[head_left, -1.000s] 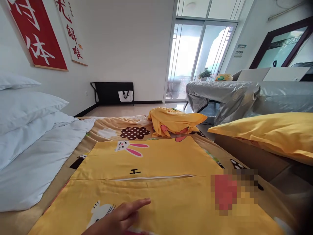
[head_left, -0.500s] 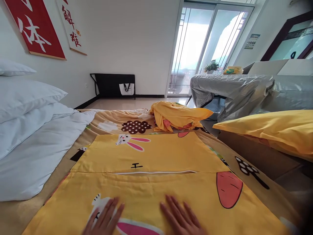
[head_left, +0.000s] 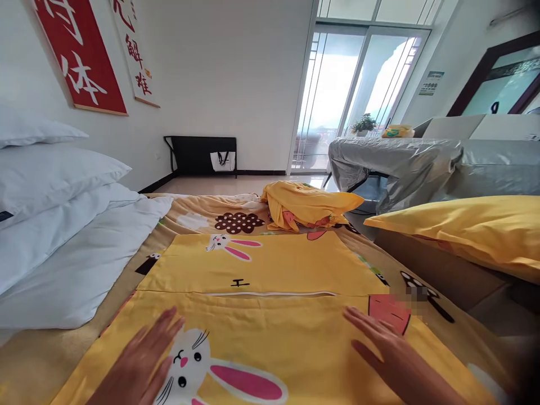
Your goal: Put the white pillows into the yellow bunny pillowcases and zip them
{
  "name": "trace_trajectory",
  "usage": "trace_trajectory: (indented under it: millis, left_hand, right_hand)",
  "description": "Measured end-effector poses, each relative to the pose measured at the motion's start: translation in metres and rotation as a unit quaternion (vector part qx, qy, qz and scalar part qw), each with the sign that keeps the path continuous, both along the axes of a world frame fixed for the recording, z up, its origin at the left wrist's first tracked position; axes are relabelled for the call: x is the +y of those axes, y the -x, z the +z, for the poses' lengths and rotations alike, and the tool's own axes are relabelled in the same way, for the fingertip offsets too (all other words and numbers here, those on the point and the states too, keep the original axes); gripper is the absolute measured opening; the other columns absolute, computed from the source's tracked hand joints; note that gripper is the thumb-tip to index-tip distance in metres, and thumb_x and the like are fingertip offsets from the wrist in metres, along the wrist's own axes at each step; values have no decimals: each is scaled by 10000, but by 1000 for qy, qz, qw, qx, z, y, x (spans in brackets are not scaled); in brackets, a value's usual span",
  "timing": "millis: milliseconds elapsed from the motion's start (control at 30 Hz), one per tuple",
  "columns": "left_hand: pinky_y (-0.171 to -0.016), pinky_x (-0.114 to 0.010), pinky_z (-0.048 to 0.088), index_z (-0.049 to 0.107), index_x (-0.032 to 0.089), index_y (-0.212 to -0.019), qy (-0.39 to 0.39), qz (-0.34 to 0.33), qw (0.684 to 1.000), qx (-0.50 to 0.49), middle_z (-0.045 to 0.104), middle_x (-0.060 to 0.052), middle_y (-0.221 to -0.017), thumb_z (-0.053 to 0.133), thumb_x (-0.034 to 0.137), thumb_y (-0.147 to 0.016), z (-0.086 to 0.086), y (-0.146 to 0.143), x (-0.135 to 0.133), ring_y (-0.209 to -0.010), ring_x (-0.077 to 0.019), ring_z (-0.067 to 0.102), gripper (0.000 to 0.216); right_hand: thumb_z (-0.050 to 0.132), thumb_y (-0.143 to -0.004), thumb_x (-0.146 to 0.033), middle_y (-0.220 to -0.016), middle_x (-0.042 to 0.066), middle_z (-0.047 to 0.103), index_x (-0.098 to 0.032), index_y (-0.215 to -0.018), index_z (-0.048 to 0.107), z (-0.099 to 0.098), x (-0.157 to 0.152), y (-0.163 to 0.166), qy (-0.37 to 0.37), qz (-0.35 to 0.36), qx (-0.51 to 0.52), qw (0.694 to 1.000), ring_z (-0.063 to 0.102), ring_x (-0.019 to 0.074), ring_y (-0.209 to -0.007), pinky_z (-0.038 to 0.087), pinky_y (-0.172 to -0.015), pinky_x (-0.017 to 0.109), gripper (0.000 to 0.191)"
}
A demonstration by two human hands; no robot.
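- Yellow cover [head_left: 287, 264], qty 1: flat on patterned blanket [head_left: 120, 292], btwn/under both hands; near edge cut off at frame bottom.
- Slit [head_left: 270, 293] across cover: white-edged, slightly parted; can't see inside.
- L hand [head_left: 141, 357]: fingers extended, not gripping; over cover's L part, next to big rabbit print [head_left: 194, 354]. Slight blur.
- R hand [head_left: 383, 347]: same, fingers straight & uncurled, not gripping; over cover's R part, partly hiding carrot print [head_left: 388, 312]. Contact w/ fabric: can't tell, either hand.
- Prints on cover: 2 rabbits (big one runs off frame bottom; small one [head_left: 220, 242] at far edge), 1 black mark [head_left: 239, 283]. Pixelated patch covers carrot's R edge.
- Pale box [head_left: 459, 127], qty 1: on table under silver sheet [head_left: 379, 147], R side; contents n/v.
- White bag [head_left: 222, 162], qty 1, black handles: against black panel [head_left: 189, 154]; contents n/v.
- Pot [head_left: 363, 133], qty 1: holds green plant [head_left: 365, 121]; yellow packet [head_left: 399, 131] nearby.
- White pillows [head_left: 63, 174]: stacked L, approx 4 layers, cut off by frame edge.
- Yellow bundle [head_left: 307, 199], qty 1: crumpled, beyond cover.
- Yellow cushion [head_left: 464, 225], qty 1: far R, cut off; brown support below too dark to ID.
- Wall hangings [head_left: 101, 67], qty 2 (1 red, 1 white): tops cut off.
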State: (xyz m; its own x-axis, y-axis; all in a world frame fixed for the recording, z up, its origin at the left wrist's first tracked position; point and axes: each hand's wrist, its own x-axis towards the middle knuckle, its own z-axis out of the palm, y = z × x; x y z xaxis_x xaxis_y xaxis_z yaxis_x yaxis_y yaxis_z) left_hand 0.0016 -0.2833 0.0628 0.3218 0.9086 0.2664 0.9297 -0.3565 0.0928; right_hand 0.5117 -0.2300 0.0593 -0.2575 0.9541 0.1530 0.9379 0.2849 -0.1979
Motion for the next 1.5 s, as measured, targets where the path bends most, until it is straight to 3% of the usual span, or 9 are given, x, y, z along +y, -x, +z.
trace_trajectory:
  millis: [100,167,233,333,433,567,867,1133,1500]
  left_hand:
    - [-1087,-362,368,412,333,-1399,158,-108,980,-56,380,24,-1478,392,264,-903,39,-72,69,-1344,-193,389,501]
    - [-1041,-325,412,551,298,-1294,260,-132,954,-70,497,9,-1400,444,150,-819,53,-113,122,-1251,-196,505,509]
    - [-976,-333,462,611,226,-1227,250,-108,959,-79,625,-49,-1261,450,137,-794,51,-142,169,-1148,-223,587,470]
    - [-1003,-353,432,568,101,-1254,189,-58,973,-116,609,-142,-1266,388,147,-834,28,-164,210,-1177,-239,560,460]
    - [-1097,-350,329,474,45,-1326,127,-32,979,-159,497,-165,-1384,278,234,-920,-1,-171,214,-1294,-214,445,489]
    - [-1119,-340,300,495,125,-1326,96,-66,976,-186,506,-107,-1389,283,349,-943,-22,-170,201,-1306,-181,427,491]
    - [-1161,-449,142,359,295,-1433,260,-198,941,-84,177,-46,-1560,674,478,-718,-6,-154,212,-1443,-265,123,802]
    - [-1164,-443,119,338,350,-1430,237,-162,955,-70,199,0,-1558,499,605,-833,-12,-155,214,-1439,-220,161,669]
    - [-1124,-579,96,252,295,-1468,256,-90,962,-1,160,-81,-1566,563,725,-688,-5,-150,271,-1441,-281,132,943]
  right_hand:
    - [409,-899,-410,-1180,31,665,-284,-1203,628,58,15,92,110,186,0,976,612,222,-1079,493,-895,336,396]
    - [456,-856,-288,-864,30,734,-240,-941,727,76,26,140,108,244,-38,963,672,202,-797,510,-714,295,288]
    - [418,-856,-230,-756,54,713,-198,-796,722,75,42,175,65,236,-49,968,651,187,-697,484,-686,298,311]
    - [381,-864,-199,-734,81,690,-156,-753,678,48,67,201,-15,195,-51,979,635,188,-714,457,-739,328,320]
    - [416,-848,-160,-796,74,689,-153,-811,638,14,83,204,-28,182,-42,982,631,186,-762,439,-733,305,226]
    - [461,-824,-142,-868,33,672,-187,-875,584,-11,86,190,-14,207,23,978,609,165,-798,419,-710,255,141]
    - [477,-836,-158,-965,34,652,-207,-950,592,-21,81,178,-13,210,27,977,579,199,-869,369,-782,309,169]
    - [467,-829,-129,-828,30,654,-189,-837,557,-34,83,176,-23,202,19,979,579,174,-757,321,-678,284,109]
    - [518,-835,-249,-643,-14,662,-186,-688,573,-27,73,185,-45,275,-26,960,533,110,-524,300,-605,285,169]
